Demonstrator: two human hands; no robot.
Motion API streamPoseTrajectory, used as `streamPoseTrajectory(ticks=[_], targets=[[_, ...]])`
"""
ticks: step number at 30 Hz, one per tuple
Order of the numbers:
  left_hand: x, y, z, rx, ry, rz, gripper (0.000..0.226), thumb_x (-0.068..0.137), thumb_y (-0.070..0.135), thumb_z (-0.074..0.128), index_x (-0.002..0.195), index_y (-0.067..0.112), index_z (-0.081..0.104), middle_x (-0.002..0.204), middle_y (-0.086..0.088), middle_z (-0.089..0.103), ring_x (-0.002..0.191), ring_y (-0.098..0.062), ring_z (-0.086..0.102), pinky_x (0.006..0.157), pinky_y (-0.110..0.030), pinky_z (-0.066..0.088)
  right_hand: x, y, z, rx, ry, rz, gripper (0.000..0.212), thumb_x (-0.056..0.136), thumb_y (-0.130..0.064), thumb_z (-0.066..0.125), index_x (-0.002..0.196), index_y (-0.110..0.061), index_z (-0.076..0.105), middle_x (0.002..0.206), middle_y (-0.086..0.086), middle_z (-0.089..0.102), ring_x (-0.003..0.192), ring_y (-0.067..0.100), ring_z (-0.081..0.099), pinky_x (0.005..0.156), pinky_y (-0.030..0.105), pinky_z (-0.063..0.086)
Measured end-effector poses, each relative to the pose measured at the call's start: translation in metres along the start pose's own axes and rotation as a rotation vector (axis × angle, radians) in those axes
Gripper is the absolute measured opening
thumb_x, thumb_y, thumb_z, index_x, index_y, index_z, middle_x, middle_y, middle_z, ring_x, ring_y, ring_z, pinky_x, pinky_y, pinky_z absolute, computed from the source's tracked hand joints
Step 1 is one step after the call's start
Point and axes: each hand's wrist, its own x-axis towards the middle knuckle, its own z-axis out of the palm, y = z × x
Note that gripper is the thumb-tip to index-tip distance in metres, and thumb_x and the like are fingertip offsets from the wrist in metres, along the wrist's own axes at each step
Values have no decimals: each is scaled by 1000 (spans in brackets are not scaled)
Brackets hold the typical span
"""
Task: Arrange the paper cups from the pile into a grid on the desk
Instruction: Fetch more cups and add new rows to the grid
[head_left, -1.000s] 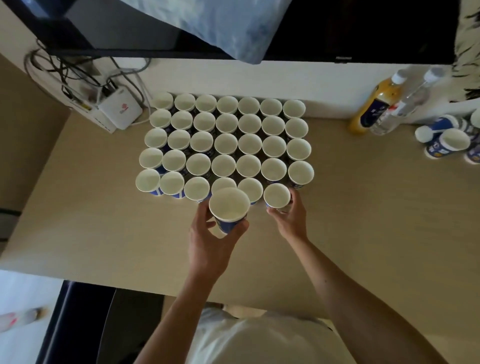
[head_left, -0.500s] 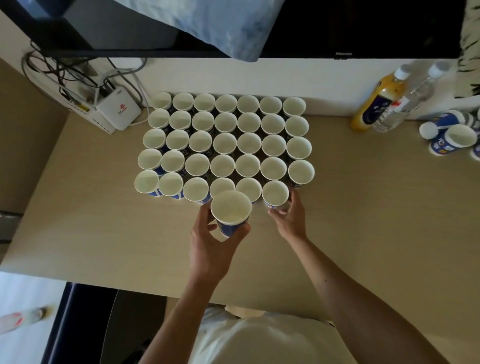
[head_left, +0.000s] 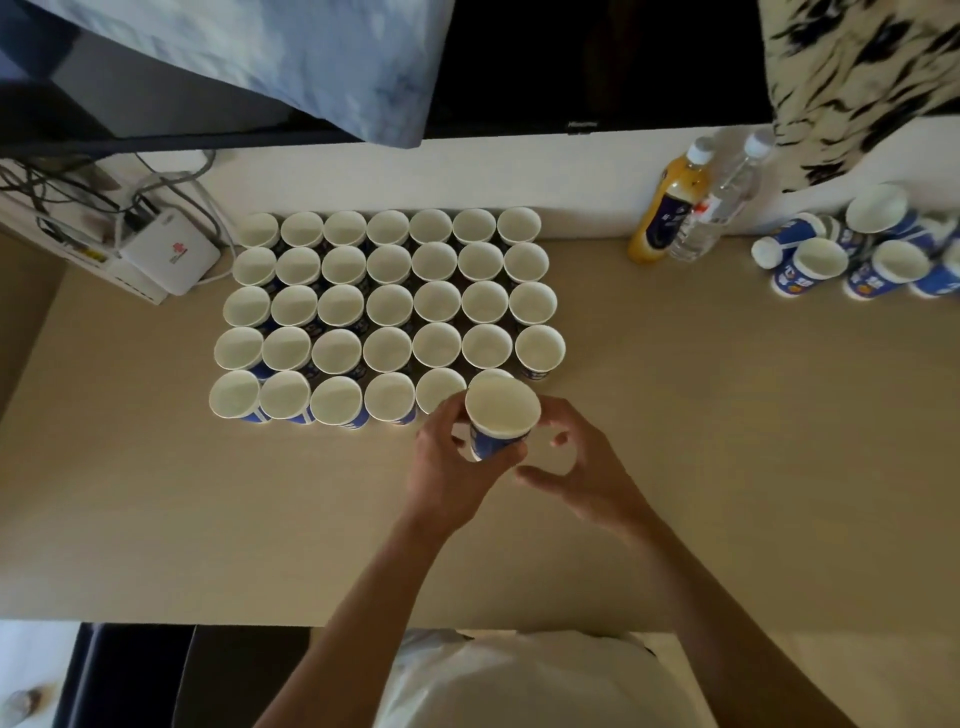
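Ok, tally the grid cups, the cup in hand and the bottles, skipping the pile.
Grid cups: 34
Held cup, left hand: 1
Bottles: 2
Total: 37

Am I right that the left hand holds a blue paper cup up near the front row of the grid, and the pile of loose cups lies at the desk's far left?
Not quite. The head view shows the pile of loose cups at the desk's far right. The rest stands: the left hand holds the blue paper cup near the grid's front row.

Looks like a home or hotel room. Beige desk (head_left: 156, 493) against the wall, TV (head_left: 597, 67) at top centre, router (head_left: 171, 254) with tangled cables upper left, drink bottles (head_left: 691, 208) upper right.
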Motion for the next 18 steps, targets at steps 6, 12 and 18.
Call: streamPoseTrajectory(ticks=[6, 12, 18], targets=[[-1, 15, 18, 11, -110, 49, 57, 70, 18, 89, 120, 25, 64, 103, 17, 68, 97, 5, 61, 73, -10, 49, 0, -2, -8, 39, 72, -41, 71, 68, -21, 89, 131, -26, 56, 115, -21, 66, 103, 2, 59, 86, 19, 41], [-5, 5, 14, 26, -121, -10, 79, 72, 27, 90, 140, 26, 49, 128, 15, 61, 115, -1, 58, 84, -22, 53, 6, 16, -12, 45, 241, 44, 63, 68, -36, 83, 125, -29, 56, 111, -18, 65, 102, 2, 58, 81, 13, 41], [-19, -11, 7, 12, -41, -104, 66, 75, 28, 88, 132, 27, 55, 122, 14, 65, 111, -2, 60, 84, -26, 54, 38, 62, -5, 4, 340, 156, 61, 68, -17, 82, 122, -29, 55, 111, -11, 66, 101, 13, 64, 86, 41, 55]])
